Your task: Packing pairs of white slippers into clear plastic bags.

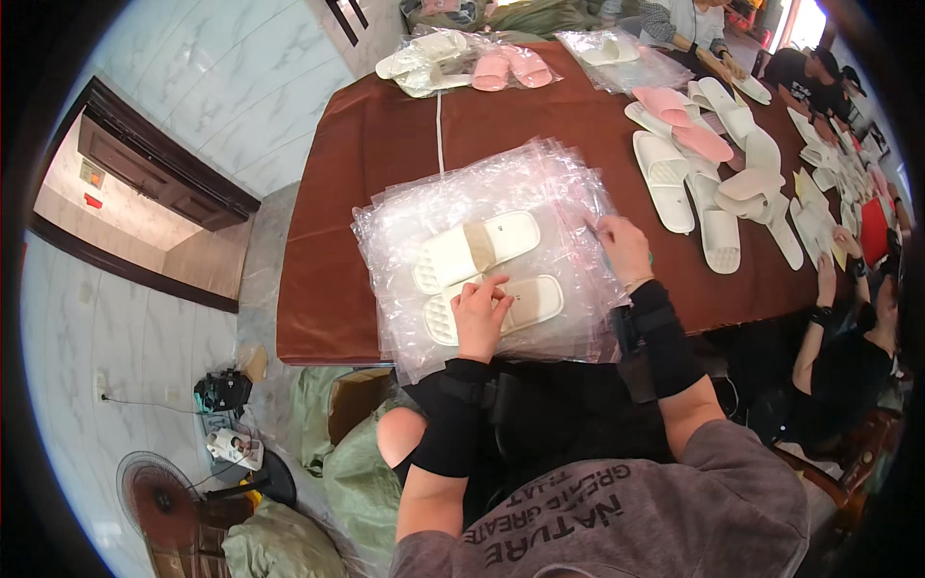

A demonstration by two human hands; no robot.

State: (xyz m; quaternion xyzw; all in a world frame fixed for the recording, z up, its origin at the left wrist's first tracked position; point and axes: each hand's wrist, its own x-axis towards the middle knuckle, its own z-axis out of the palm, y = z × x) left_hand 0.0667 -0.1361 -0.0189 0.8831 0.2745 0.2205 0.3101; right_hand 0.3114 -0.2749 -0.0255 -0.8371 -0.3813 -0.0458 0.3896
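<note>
At the far edge of the brown desk (385, 144) lie bagged pink slippers (511, 67) and bagged white slippers (424, 58). On the right side, loose white and pink slippers (694, 164) are piled together. A fan (154, 496) stands on the floor at the near left, with green sacks (356, 472) beside it. Another person (848, 347) sits at the right.

Bare brown table (385, 144) lies open beyond the plastic bags (501, 183); slippers (694, 164) crowd the right.
</note>
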